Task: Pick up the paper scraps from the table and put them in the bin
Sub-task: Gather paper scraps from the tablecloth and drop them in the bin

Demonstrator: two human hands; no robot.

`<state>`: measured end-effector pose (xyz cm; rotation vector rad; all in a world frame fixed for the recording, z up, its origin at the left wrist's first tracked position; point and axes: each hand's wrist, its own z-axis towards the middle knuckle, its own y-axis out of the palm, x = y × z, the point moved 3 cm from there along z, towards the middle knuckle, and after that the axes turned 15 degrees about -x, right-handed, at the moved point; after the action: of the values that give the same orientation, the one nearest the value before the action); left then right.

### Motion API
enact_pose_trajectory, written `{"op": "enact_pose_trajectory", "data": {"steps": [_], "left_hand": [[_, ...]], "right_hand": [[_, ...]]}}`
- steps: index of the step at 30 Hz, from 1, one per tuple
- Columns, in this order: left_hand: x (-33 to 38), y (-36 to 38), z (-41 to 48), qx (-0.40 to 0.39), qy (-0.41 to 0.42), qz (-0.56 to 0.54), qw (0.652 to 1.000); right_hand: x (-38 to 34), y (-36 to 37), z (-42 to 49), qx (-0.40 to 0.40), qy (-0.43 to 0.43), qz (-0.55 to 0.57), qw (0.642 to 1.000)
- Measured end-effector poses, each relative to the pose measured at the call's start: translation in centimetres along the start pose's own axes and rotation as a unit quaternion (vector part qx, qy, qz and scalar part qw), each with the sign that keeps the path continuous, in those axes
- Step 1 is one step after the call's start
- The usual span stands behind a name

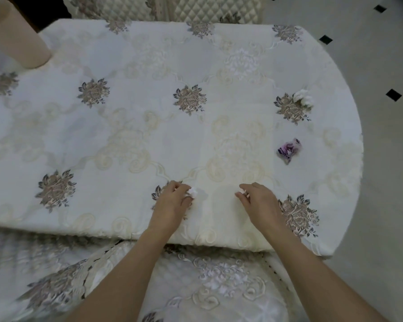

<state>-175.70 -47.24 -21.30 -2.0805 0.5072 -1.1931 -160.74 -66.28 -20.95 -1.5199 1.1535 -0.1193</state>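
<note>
Both hands' fingers pinching white scraps near the table (56, 228) edge, left hand (172, 201), right hand (257, 201).

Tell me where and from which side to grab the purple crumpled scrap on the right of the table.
Pinch the purple scrap from above, across its bulging middle. It lies crumpled and loose on the tablecloth, with nothing touching it. The right hand is nearer, but it seems already closed on a small white scrap, so free it first.
</note>
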Motion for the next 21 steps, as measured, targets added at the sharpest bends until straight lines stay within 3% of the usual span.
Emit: {"op": "enact_pose_trajectory", "data": {"steps": [10,21], "left_hand": [[1.2,-7.7,-4.1,0.1,-0.006,-0.038,0.994],[1.2,-14.9,-11.3,0.285,-0.037,-0.026,0.958]], "right_hand": [[-8.3,-5.6,0.4,0.04,-0.036,0.03,0.998],[-18.0,-7.8,0.3,0.03,-0.17,-0.002,0.985]]}}
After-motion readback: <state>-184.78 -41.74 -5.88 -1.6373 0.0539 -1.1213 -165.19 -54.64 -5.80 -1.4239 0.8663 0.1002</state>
